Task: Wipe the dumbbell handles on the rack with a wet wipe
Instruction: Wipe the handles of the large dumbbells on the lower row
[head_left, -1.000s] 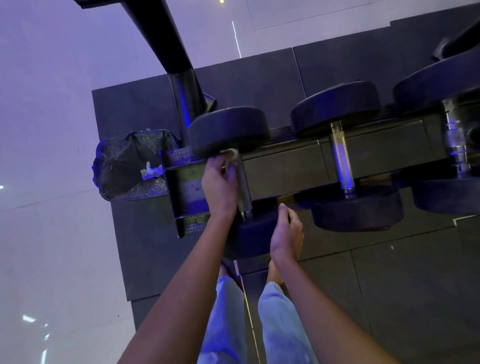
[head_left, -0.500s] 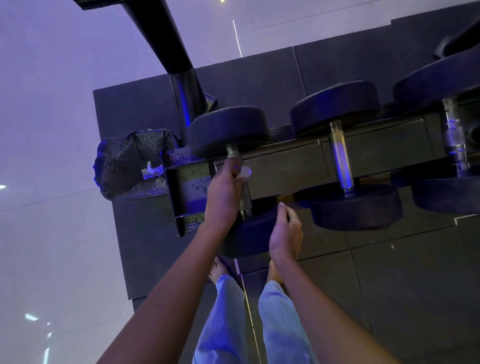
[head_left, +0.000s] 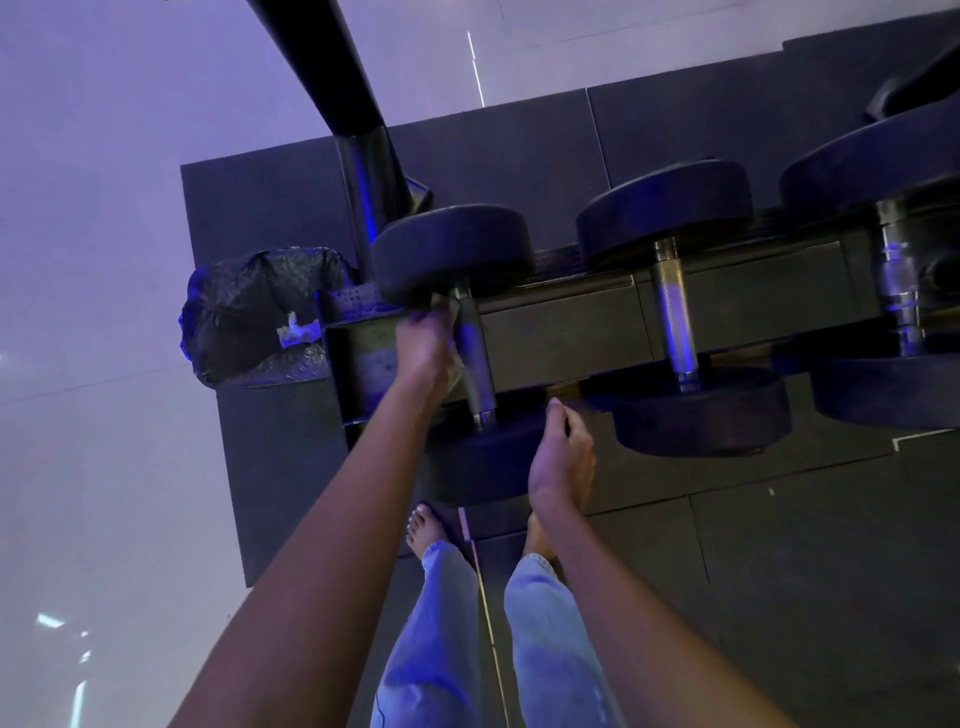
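Since half a second ago the left hand is travelling along the handle, from the middle to the end away from the body. It is now arriving just under the far weight head. The right hand is keeping its place.

The left hand is clenching the wet wipe and is pressing it on the left side of the handle. A pale fold of the wipe is showing past the fingers. The right hand is lying against the near weight head with its fingers curled at the rim. Whether it is really clasping the head, I cannot tell.

The handle is lying on the rack, and its long axis is running away from the body, so most of its length is now lying behind the left hand, toward the wrist. I am judging that the coming stroke is going back along this axis. The next handle is waiting to the right of both hands, parallel, and the right hand is nearer to it.
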